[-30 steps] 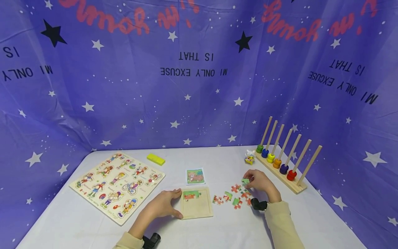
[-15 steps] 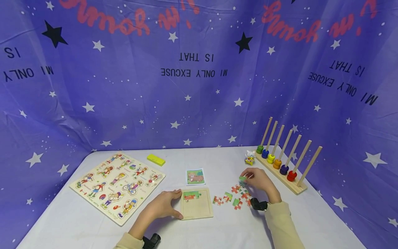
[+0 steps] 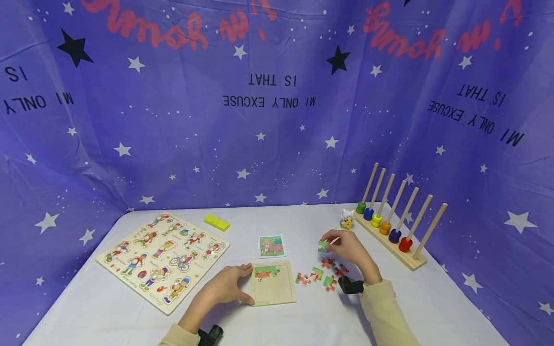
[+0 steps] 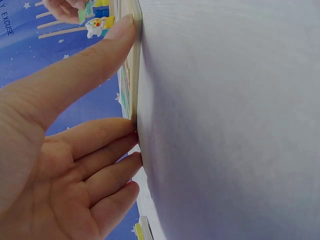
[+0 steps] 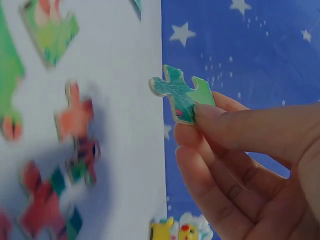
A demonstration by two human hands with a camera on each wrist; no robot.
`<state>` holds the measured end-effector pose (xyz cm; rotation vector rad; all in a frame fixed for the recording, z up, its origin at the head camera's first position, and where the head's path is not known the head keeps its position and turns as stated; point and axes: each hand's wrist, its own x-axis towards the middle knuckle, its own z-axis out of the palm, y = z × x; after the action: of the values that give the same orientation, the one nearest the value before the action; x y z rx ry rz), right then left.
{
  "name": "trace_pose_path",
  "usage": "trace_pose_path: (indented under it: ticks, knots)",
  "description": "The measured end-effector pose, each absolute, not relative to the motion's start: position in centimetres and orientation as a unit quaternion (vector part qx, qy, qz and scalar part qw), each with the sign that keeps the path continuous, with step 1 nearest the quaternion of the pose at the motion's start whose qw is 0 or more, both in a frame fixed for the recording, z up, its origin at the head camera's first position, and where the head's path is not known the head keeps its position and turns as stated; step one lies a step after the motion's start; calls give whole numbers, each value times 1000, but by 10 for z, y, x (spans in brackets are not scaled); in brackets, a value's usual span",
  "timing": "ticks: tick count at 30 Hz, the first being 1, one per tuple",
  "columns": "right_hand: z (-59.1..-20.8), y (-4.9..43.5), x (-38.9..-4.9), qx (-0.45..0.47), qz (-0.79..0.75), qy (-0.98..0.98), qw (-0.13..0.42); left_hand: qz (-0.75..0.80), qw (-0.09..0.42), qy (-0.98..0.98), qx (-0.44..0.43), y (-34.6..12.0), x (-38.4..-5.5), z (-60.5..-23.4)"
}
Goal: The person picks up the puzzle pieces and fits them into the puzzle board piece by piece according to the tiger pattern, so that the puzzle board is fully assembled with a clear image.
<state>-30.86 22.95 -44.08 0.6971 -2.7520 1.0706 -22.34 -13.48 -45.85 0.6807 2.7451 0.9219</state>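
Observation:
My left hand (image 3: 226, 284) rests at the left side of a square wooden puzzle tray (image 3: 277, 295), thumb and index finger touching its edge. In the left wrist view the thumb (image 4: 75, 77) and fingers are mostly straight. A joined strip of green and red jigsaw pieces (image 3: 265, 272) lies in the tray's upper left. Above the table, my right hand (image 3: 349, 247) pinches a green jigsaw piece (image 5: 181, 97) between thumb and fingers. Below that hand several loose red and green jigsaw pieces (image 3: 330, 282) are scattered right of the tray.
A small picture card (image 3: 271, 245) lies behind the tray. To the left are a wooden peg board of figures (image 3: 164, 262) and a yellow block (image 3: 217, 222). A bead rack with upright pegs (image 3: 398, 238) and a small figurine (image 3: 347, 219) stand at the right.
My right hand has moved left with the green jigsaw piece, away from above the loose pieces. My left hand has stayed at the tray.

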Motion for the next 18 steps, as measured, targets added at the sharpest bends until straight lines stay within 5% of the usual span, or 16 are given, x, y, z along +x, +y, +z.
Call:
trace_pose_path:
  ticks: [18]
  knots:
    - [-448, 174, -297, 274, 353, -894, 28, 309, 81, 920, 228, -135, -223, -459]
